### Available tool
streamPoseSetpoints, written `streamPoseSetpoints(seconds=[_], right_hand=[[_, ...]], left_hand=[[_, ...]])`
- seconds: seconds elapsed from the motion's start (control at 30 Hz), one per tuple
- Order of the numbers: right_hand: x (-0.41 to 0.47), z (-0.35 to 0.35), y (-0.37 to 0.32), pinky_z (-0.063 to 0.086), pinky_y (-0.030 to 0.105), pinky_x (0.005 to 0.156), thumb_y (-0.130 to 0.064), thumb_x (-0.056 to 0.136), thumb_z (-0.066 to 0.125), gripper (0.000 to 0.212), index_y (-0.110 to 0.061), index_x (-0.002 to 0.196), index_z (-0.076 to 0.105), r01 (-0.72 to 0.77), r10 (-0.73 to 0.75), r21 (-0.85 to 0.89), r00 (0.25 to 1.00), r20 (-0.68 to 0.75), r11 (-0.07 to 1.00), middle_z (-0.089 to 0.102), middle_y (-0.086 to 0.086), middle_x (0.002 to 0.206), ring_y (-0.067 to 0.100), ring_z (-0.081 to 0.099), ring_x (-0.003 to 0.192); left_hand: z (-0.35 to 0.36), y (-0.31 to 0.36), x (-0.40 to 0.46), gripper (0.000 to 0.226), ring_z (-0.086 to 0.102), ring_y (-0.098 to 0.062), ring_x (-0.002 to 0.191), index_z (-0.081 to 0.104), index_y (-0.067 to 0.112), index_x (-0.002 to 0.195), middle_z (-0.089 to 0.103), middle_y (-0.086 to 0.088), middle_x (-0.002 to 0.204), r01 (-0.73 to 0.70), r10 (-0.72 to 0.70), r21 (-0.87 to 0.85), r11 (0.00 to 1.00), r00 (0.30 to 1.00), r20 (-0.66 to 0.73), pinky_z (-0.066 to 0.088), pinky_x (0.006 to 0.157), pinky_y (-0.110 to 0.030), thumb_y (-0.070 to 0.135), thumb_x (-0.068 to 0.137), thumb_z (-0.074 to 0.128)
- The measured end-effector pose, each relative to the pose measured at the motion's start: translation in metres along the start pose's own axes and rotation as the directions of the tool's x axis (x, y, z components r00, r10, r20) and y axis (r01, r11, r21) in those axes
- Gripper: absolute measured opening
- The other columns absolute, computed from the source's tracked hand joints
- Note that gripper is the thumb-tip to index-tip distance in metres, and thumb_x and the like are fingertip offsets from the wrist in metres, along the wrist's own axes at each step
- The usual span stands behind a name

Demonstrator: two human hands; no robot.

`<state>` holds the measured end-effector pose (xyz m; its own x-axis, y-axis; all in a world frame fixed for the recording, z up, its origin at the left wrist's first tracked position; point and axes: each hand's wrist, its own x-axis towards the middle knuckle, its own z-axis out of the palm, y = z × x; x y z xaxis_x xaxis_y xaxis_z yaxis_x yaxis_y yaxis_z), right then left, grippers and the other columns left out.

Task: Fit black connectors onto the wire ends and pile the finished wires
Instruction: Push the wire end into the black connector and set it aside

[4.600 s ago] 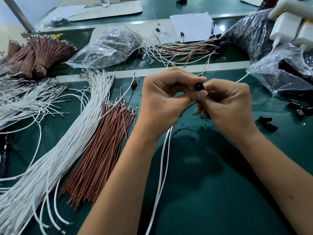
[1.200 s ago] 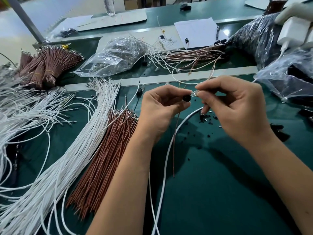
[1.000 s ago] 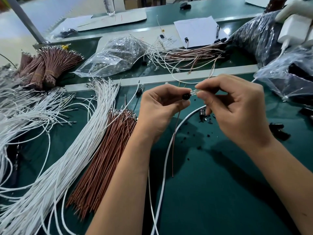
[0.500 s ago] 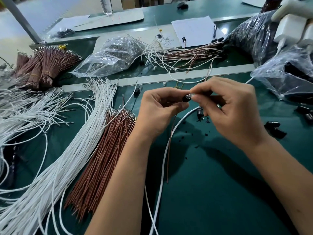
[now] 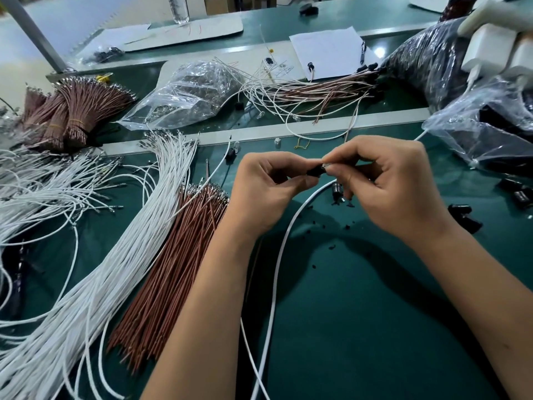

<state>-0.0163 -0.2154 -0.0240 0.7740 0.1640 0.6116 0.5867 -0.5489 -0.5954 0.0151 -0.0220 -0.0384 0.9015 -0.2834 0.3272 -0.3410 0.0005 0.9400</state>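
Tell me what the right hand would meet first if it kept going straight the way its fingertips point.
The right hand points left, toward the left hand. First in line is the black connector that the left hand pinches; the right fingertips look to be already at it, though any remaining gap is unclear.

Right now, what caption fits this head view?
Both hands, left and right, pinch a black connector above the green table.
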Motion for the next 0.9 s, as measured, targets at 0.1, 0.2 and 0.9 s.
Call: streamPoseSetpoints(seconds=[0.1,0.2,0.9], right_hand=[[0.0,0.0,-0.001,0.054,0.029,0.057,-0.004,0.092,0.076,0.005,-0.008,0.094,0.077,-0.006,0.005,0.021,0.999,0.036,1.0,0.069,-0.006,0.074,0.013,0.065,0.059],[0.0,-0.002,-0.001,0.054,0.032,0.056,-0.003,0.092,0.075,0.005,-0.007,0.094,0.077,-0.002,0.003,-0.01,0.999,0.055,1.0,0.068,-0.005,0.072,0.012,0.065,0.059],[0.0,-0.003,0.006,0.048,0.024,0.057,-0.007,0.09,0.077,0.007,-0.014,0.091,0.077,-0.194,0.182,0.085,0.975,0.126,0.977,0.07,-0.006,0.07,0.006,0.061,0.057]], left_hand=[[-0.003,0.0,-0.001,0.029,0.075,-0.022,0.087,0.079,0.019,0.098,0.079,-0.002,0.09,-0.011,0.01,0.075,0.997,1.0,0.009,0.06,0.088,-0.04,-0.002,0.078,0.08],[-0.001,-0.001,-0.002,0.026,0.075,-0.028,0.088,0.079,0.015,0.1,0.079,-0.003,0.09,-0.025,0.025,0.14,0.99,1.0,0.004,0.059,0.088,-0.045,-0.001,0.078,0.08],[-0.001,-0.004,-0.001,0.025,0.076,-0.021,0.085,0.08,0.006,0.097,0.079,-0.003,0.089,-0.008,0.009,0.151,0.989,1.0,-0.001,0.061,0.083,-0.038,-0.002,0.075,0.085]])
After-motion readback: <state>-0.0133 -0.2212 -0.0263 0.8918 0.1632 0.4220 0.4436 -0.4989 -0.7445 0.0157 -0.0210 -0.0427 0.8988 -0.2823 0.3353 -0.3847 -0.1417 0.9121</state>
